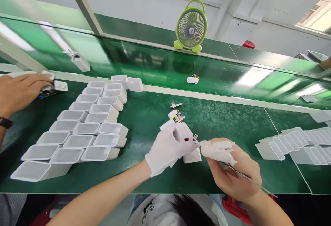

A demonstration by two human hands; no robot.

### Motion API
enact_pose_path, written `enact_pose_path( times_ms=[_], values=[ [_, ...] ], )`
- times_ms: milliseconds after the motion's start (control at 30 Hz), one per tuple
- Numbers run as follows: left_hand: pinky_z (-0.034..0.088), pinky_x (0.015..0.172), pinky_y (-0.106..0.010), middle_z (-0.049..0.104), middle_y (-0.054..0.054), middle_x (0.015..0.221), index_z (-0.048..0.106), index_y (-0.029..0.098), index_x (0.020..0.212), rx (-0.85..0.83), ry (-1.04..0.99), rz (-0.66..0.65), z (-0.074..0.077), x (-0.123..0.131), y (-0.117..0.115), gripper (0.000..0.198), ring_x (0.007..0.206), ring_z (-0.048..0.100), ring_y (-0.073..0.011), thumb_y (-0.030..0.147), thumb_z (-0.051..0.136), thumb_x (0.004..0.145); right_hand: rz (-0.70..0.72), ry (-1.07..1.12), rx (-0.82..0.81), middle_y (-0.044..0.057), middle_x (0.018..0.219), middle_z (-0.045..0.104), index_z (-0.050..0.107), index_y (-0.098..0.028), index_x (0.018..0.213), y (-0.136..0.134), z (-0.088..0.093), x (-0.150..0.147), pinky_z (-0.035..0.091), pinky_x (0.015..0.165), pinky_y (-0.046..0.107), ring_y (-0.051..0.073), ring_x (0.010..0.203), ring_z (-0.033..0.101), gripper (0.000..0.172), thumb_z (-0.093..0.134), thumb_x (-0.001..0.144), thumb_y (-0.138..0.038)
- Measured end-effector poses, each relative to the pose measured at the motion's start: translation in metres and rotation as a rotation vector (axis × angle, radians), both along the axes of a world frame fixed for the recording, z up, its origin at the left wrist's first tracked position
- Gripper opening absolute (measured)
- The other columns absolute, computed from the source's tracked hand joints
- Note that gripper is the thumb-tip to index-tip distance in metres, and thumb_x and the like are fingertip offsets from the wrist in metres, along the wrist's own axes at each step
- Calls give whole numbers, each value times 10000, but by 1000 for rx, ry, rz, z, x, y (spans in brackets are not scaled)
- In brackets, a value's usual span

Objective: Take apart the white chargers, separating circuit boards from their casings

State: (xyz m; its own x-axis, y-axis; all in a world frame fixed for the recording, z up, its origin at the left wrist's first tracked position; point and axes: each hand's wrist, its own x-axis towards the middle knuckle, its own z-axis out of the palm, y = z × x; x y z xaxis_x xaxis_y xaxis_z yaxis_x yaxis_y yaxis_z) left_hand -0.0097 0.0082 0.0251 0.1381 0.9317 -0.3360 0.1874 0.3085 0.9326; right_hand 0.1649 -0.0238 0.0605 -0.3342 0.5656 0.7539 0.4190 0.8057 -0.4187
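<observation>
My left hand [169, 146], in a white glove, is closed around a white plastic housing [184, 132] near the middle of the green table. A small slot with red and dark parts shows in the housing's side. My right hand [234, 167], its fingertips wrapped in white cloth, grips a thin metal tool [248, 176]. The tool's front end reaches toward the housing beside my left fingertips. Just beyond the housing lies a small circuit assembly [177, 116] with wires and a white plug piece. Another white part [192, 156] stands below my hands, partly hidden.
Rows of open white housings [87, 128] fill the left side; more housings [297, 141] lie at the right. A co-worker's hand [26, 90] holds parts at far left. A green fan [191, 28] stands on the shelf, above another small assembly [192, 79].
</observation>
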Motion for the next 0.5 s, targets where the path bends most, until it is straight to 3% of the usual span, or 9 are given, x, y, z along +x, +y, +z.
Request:
enact_pose_path(
  times_ms=[367, 500],
  values=[
    [506, 657, -244, 729, 19, 787, 726, 199, 810, 114, -74, -11, -8, 1, 1, 192, 752, 663, -161, 321, 776, 671, -152, -155, 45, 18, 758, 685, 654, -185, 1002, -2, -2, -12, 602, 642, 304, 179, 716, 684, 294, 676, 825, 49],
    [521, 661, -239, 742, 22, 807, 722, 197, 834, 120, -30, 5, -12, 1, 1, 199, 748, 674, -156, 281, 788, 667, -147, -213, 57, 12, 736, 644, 641, -174, 947, -4, 4, -14, 566, 655, 311, 165, 699, 616, 272, 643, 830, 71]
  ],
)
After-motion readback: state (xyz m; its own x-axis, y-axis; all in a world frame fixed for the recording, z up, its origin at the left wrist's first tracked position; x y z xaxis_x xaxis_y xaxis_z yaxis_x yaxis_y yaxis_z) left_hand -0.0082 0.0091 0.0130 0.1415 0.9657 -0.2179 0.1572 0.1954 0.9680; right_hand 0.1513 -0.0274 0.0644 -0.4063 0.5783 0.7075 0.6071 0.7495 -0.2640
